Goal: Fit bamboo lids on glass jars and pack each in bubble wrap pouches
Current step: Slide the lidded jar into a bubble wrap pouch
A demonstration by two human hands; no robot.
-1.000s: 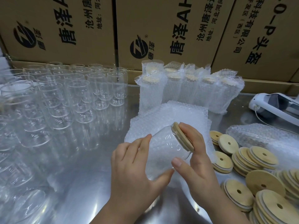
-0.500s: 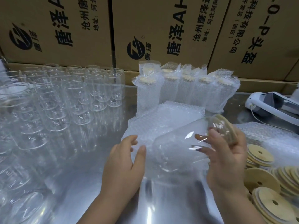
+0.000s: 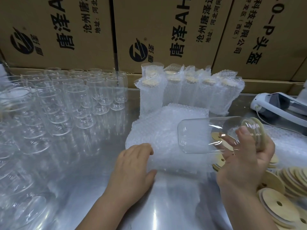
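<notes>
Lidded jar (image 3: 199, 136) horizontal, base pointing left, right fingers (image 3: 245, 137) gripping it, left fingers (image 3: 142, 148) relaxed on pouches (image 3: 174, 120).

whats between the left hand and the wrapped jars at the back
Head view: a stack of flat bubble wrap pouches, reaching from the left hand to the wrapped jars.

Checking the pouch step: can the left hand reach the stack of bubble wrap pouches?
Likely yes: the left hand touches the pouch stack, and the right hand holds the jar to the right.
</notes>
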